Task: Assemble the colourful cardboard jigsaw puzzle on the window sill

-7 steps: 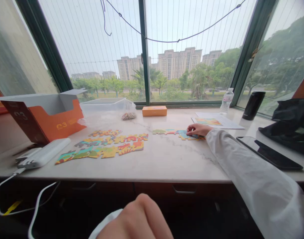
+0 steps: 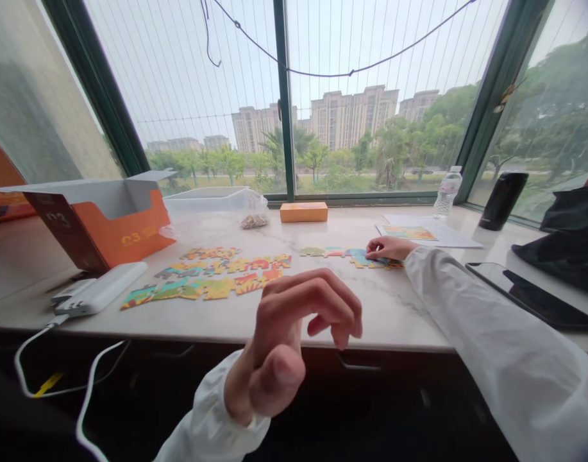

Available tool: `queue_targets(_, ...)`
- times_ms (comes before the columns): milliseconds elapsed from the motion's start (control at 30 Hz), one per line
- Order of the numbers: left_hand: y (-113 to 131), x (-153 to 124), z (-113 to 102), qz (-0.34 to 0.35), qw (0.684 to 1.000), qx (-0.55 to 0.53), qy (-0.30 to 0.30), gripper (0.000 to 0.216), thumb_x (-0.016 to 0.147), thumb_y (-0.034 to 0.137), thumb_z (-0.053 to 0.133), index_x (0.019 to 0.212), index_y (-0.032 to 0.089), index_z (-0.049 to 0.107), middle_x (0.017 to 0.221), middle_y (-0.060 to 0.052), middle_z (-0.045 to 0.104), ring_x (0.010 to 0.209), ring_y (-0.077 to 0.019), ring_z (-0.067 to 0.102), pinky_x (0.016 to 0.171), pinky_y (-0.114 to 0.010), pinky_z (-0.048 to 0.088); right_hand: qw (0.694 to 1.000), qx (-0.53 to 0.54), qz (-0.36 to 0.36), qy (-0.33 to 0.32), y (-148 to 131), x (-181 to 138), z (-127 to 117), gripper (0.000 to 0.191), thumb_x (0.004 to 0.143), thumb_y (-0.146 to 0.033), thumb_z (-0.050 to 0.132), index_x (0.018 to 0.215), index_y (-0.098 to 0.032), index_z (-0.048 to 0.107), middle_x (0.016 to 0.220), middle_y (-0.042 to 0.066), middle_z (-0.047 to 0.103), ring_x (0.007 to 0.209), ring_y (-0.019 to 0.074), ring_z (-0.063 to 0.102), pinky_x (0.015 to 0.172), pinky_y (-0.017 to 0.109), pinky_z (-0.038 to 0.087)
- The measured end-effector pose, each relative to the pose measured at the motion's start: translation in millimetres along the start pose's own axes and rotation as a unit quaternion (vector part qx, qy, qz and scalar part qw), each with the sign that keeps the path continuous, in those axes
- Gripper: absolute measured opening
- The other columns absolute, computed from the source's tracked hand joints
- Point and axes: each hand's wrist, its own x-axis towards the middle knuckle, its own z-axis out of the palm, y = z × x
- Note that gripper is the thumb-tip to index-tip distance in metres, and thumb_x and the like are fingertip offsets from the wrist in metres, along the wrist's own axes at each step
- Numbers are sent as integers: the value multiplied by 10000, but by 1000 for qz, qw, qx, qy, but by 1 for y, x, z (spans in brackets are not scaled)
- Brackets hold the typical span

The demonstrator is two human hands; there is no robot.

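Note:
My left hand is raised in front of the table edge, fingers loosely bent and apart from the thumb, with nothing in it. At the right, my right hand rests on a partly joined strip of jigsaw puzzle. Its thumb and fingertips are pinched at a blue puzzle piece, and the hand covers part of the strip. Beyond my left hand lie rows of colourful puzzle pieces, some joined, and a smaller orange group behind them.
An orange box, a clear plastic bin, a bag of small pieces and a small orange box stand behind. A white power bank lies left; a picture sheet, bottle, black flask and phone are right.
My left hand has risen from the bottom edge to table height, and its fingers have loosened. My right hand stays at the puzzle strip. The view has shifted slightly.

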Motion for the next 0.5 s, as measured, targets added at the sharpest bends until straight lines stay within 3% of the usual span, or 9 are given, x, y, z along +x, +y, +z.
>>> queue_targets(67,-24,32,-8,-7,995,96,-34,652,956,724,249,777,190,578,723,-54,624,606,-143,533,552,-293,394,1000,-2,-2,-1,1,0,0,697,571,-828,647,877,-206,714,889,58,712,820,213,590,709,311,419)
queue_targets(167,-69,65,-41,-131,939,301,-104,567,962,662,369,870,184,660,761,-33,638,703,-161,578,668,-282,415,1000,-3,-12,-3,1,-1,0,685,592,-818,646,893,-207,717,905,64,716,830,222,595,715,316,427)
queue_targets(233,-99,80,-74,-245,870,396,-164,550,951,647,404,897,185,696,771,-37,652,779,-196,608,735,-290,422,1000,-4,-21,-5,0,-2,-1,676,603,-815,644,891,-208,715,906,68,718,839,229,599,726,318,432)
queue_targets(300,-126,89,-111,-368,779,459,-217,512,907,652,492,883,194,718,818,-52,679,861,-241,622,795,-311,427,1000,-8,-28,-5,-1,-3,-1,672,616,-818,636,888,-209,712,898,71,718,843,233,601,733,319,434)
queue_targets(367,-150,90,-148,-467,686,511,-224,489,866,652,565,867,192,732,900,-80,700,934,-280,621,844,-343,431,999,-19,-25,10,-4,-4,0,678,645,-834,602,892,-211,709,887,74,715,825,231,598,717,319,429)
queue_targets(433,-172,81,-180,-517,634,541,-196,463,805,643,655,938,209,742,1011,-98,711,1002,-308,611,873,-369,438,999,-33,-22,38,-8,-5,1,687,697,-853,532,883,-213,699,854,70,701,779,218,586,681,316,413)
queue_targets(500,-194,63,-205,-555,608,543,-168,493,695,648,752,964,235,750,1099,-107,708,1030,-328,611,888,-391,446,996,-46,-28,65,-13,-5,4,694,755,-857,447,859,-212,680,790,57,673,717,199,559,643,311,388)
